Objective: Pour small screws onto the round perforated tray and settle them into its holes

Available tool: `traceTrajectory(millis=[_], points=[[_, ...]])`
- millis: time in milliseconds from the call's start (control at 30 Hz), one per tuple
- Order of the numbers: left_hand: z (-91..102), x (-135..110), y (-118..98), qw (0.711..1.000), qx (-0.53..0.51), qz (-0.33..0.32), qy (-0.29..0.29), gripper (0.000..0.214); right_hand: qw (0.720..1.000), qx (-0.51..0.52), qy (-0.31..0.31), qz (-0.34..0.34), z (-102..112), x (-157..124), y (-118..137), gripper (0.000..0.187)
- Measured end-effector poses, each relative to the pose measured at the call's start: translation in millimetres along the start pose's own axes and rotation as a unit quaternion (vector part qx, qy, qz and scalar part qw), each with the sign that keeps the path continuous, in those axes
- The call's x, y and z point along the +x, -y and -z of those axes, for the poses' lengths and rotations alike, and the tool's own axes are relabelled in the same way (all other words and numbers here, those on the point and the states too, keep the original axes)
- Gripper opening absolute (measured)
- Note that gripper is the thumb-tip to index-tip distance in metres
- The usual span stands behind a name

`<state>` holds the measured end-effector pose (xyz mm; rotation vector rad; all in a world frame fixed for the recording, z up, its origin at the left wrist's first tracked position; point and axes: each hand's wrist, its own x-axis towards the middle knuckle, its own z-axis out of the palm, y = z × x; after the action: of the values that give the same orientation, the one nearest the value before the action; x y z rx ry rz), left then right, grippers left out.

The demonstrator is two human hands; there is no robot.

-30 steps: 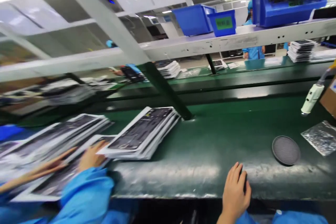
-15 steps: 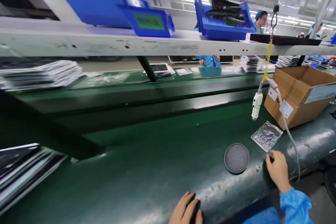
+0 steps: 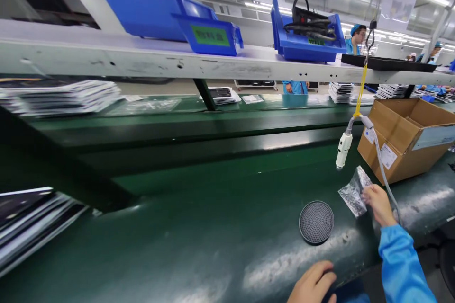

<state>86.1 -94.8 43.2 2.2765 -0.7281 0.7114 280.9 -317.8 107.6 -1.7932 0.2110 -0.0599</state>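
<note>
Fingers of the right hand (image 3: 377, 201) are pinching a clear plastic bag (image 3: 353, 191), lifting it off the bench (image 3: 199, 241); left hand (image 3: 313, 285) is resting loosely curled at the near edge.

The long glossy counter (image 3: 199, 227) is dark green, with pale scuffed streaks along its near edge. At about four o'clock on it lies a round dark grey disc (image 3: 316, 222) with a fine dotted mesh pattern. Toward three o'clock, the right hand (image 3: 378, 203), in a bright blue sleeve (image 3: 401, 265), pinches a crinkled silvery plastic bag (image 3: 353, 191). Beyond it stands a brown cardboard box (image 3: 408, 139) with white labels. A white tool (image 3: 343, 149) hangs on a yellow strap (image 3: 361, 85). At twelve o'clock, blue plastic bins (image 3: 199, 23) with a green label sit on the grey-white shelf (image 3: 142, 59).
</note>
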Motion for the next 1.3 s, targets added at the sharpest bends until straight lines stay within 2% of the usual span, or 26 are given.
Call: traceTrajectory(millis=[67,100,167,233,300,433,500,600,700,767,867,1000,1067,1167,1300], points=[[6.6,27,-11,0.998,-0.046,0.048,0.012,0.038,0.993,0.114,0.040,0.009,-5,-43,-1,0.046],[9.8,42,-17,0.995,-0.064,0.071,0.015,0.044,0.979,0.198,0.055,0.001,-6,-65,-3,0.042],[11.5,71,-27,0.991,-0.097,0.092,0.027,0.053,0.949,0.302,0.088,-0.027,-6,-103,-7,0.032],[5.1,90,-32,0.988,-0.121,0.088,0.040,0.056,0.936,0.329,0.119,-0.047,-5,-128,-11,0.025],[-6.2,100,-33,0.986,-0.142,0.071,0.054,0.048,0.933,0.329,0.139,-0.051,0,-138,-13,0.023],[-20.8,102,-27,0.983,-0.175,0.017,0.057,0.042,0.919,0.365,0.141,-0.054,17,-128,-8,0.024],[-18.1,103,-24,0.985,-0.170,0.000,0.035,0.044,0.920,0.347,0.175,-0.058,25,-119,-2,0.024],[-2.4,111,-25,0.982,-0.183,-0.016,0.031,0.045,0.926,0.299,0.225,-0.049,30,-111,12,0.025],[18.5,128,-32,0.972,-0.234,0.029,0.026,0.046,0.935,0.273,0.226,-0.032,24,-106,30,0.030],[31.2,145,-37,0.967,-0.236,0.096,0.021,0.030,0.942,0.252,0.221,-0.025,18,-103,43,0.035],[47.7,172,-37,0.969,-0.189,0.142,0.079,0.016,0.949,0.227,0.218,-0.014,13,-96,58,0.041],[65.5,196,-30,0.956,-0.174,0.101,0.212,0.023,0.943,0.196,0.268,-0.005,16,-86,64,0.045],[69.1,200,-29,0.946,-0.174,0.103,0.253,0.027,0.941,0.178,0.289,0.007,18,-83,62,0.045],[64.9,202,-31,0.949,-0.098,0.129,0.270,0.024,0.947,0.151,0.283,0.029,19,-83,58,0.044],[54.3,205,-25,0.952,0.109,0.175,0.228,0.019,0.957,0.132,0.258,0.009,25,-87,52,0.038]])
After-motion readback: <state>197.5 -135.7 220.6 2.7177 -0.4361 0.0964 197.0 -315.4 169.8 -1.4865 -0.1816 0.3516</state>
